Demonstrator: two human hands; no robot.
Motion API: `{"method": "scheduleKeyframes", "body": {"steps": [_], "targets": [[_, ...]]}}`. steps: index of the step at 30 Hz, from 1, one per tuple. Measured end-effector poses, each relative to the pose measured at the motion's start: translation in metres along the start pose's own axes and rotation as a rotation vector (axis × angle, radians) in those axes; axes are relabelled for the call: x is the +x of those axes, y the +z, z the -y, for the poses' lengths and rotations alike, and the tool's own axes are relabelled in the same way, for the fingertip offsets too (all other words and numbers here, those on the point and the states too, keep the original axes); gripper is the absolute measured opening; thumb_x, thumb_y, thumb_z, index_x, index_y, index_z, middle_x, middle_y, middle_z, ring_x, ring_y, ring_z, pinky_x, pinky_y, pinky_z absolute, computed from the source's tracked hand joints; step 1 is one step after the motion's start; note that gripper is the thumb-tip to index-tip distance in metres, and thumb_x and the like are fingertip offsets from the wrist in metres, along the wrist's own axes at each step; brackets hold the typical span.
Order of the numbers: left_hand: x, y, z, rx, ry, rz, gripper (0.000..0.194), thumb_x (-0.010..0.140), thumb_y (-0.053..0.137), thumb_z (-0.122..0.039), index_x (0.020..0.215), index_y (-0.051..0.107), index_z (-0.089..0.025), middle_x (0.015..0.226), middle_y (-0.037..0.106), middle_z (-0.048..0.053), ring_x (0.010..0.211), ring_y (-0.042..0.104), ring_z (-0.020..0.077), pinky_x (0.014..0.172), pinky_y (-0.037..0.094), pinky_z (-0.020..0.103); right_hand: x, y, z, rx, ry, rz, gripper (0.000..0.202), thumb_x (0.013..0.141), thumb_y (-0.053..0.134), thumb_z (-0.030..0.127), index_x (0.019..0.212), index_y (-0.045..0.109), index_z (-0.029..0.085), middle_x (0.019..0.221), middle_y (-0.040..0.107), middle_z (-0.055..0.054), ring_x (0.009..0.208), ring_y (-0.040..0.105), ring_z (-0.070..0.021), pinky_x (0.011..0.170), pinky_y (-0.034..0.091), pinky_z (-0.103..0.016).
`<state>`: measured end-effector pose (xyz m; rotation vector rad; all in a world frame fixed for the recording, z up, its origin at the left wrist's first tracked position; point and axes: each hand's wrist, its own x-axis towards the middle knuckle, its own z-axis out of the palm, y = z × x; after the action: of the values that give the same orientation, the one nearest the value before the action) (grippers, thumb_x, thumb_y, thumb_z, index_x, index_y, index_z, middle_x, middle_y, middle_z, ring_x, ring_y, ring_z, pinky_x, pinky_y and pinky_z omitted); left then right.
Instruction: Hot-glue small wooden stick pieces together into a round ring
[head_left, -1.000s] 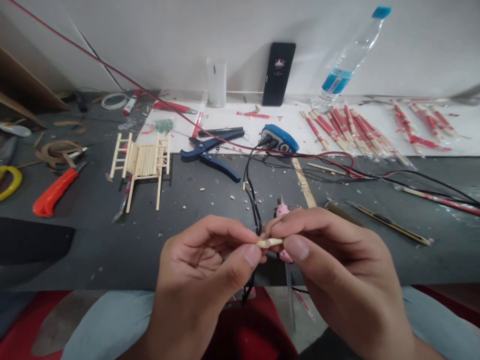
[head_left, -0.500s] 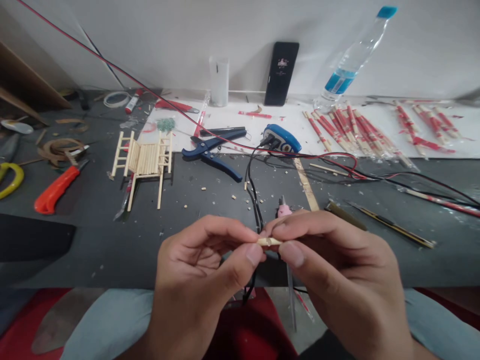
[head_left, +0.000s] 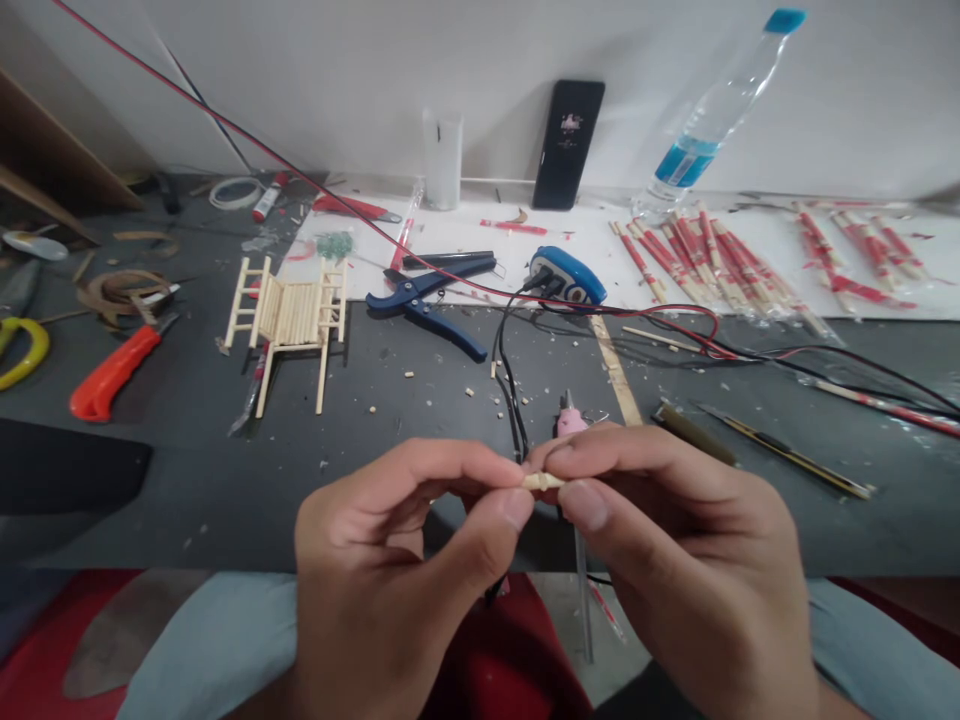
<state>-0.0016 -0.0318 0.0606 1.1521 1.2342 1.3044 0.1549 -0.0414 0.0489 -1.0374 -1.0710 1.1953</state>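
Between both hands, near the table's front edge, is a small pale wooden piece (head_left: 543,482) with a bump or joint at its middle. My left hand (head_left: 420,550) pinches its left end between thumb and forefinger. The right end is pinched by my right hand (head_left: 682,550). Just behind the fingers lies a pink glue gun (head_left: 571,420), partly hidden by my right hand. A miniature chair-like frame of thin sticks (head_left: 296,315) rests at the left, and blue cutters (head_left: 431,300) lie to its right.
An orange-handled knife (head_left: 116,373) and yellow-handled scissors (head_left: 26,350) lie left. A utility knife (head_left: 784,450), wrapped sticks (head_left: 712,255) and cables are right. A phone (head_left: 568,145), leaning bottle (head_left: 694,140) and blue power socket (head_left: 566,275) stand behind.
My left hand has shifted slightly, its wrist side moving left and its fingertips right. The wooden piece has moved a little to the right and looks slightly turned.
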Motion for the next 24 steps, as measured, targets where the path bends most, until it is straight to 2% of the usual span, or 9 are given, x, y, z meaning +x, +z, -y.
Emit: {"method": "scheduleKeyframes", "body": {"steps": [9,15,19,24], "targets": [[-0.0003,0.0004,-0.0015,0.06,0.008,-0.014,0.027,0.075,0.083,-0.007,0.073,0.083,-0.035,0.07,0.081,-0.013,0.061,0.074,0.0055,0.062,0.056,0.006,0.0005,0.0001,-0.0019,-0.026,0.007,-0.019,0.009,0.092,0.083,0.023,0.093,0.085,0.032,0.079,0.082,0.0,0.065,0.073,-0.0144,0.055,0.059,-0.02],[0.0003,-0.0013,-0.0004,0.12,0.009,-0.027,0.025,0.076,0.083,-0.01,0.074,0.084,-0.035,0.069,0.081,-0.012,0.057,0.072,0.0068,0.056,0.055,0.009,0.002,0.0014,-0.0019,-0.026,0.019,-0.018,0.01,0.091,0.084,0.023,0.092,0.085,0.033,0.078,0.082,0.0,0.063,0.073,-0.0138,0.055,0.059,-0.02],[0.0008,-0.0013,-0.0001,0.123,0.001,-0.021,0.027,0.077,0.082,-0.009,0.073,0.084,-0.036,0.069,0.081,-0.013,0.059,0.073,0.0063,0.059,0.055,0.009,0.0028,0.0012,-0.0029,-0.055,0.02,-0.028,0.007,0.091,0.084,0.025,0.091,0.085,0.032,0.076,0.081,0.0,0.057,0.07,-0.0137,0.047,0.055,-0.021],[0.0016,-0.0005,0.0001,0.094,-0.013,0.0,0.025,0.077,0.082,-0.009,0.074,0.084,-0.034,0.065,0.079,-0.011,0.062,0.075,0.0096,0.063,0.059,0.013,0.0012,0.0012,-0.0062,-0.024,0.055,-0.004,0.008,0.092,0.084,0.028,0.092,0.085,0.035,0.073,0.08,0.002,0.054,0.067,-0.0126,0.045,0.052,-0.02]]}}
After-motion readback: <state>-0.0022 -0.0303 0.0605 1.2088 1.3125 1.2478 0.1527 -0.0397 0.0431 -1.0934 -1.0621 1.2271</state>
